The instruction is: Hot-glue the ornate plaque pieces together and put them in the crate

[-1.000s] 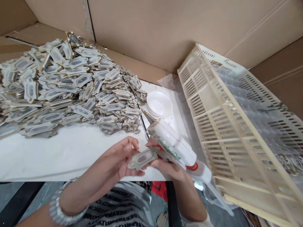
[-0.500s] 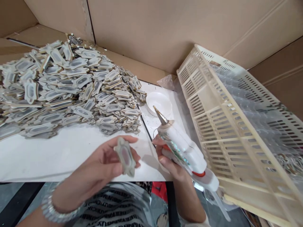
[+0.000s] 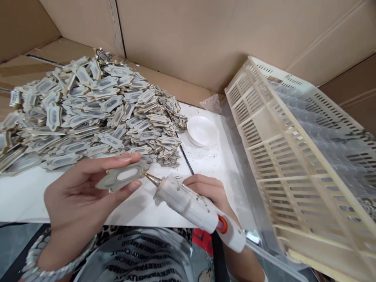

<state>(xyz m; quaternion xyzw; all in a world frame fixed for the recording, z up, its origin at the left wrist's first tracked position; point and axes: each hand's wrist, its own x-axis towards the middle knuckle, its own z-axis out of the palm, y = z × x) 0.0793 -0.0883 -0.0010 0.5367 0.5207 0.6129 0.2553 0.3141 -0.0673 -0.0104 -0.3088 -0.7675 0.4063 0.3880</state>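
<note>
My left hand [image 3: 78, 192] pinches one flat grey ornate plaque [image 3: 122, 176] between thumb and fingers, held level above the white table [image 3: 26, 196]. My right hand [image 3: 208, 188] is wrapped round a white glue gun [image 3: 194, 205] with an orange band. Its metal nozzle points left and its tip meets the plaque's right end. A big heap of the same plaques [image 3: 85, 105] covers the table's left and back.
A small white dish [image 3: 202, 131] sits behind the glue gun. A cream slatted plastic crate [image 3: 293, 156], lined with bubble wrap, leans at the right. Cardboard walls close off the back. A thin dark rod [image 3: 186, 158] lies on the table.
My left hand turned the plaque flat and moved it left. My right hand swung the glue gun down and leftward until its nozzle reached the plaque's end.
</note>
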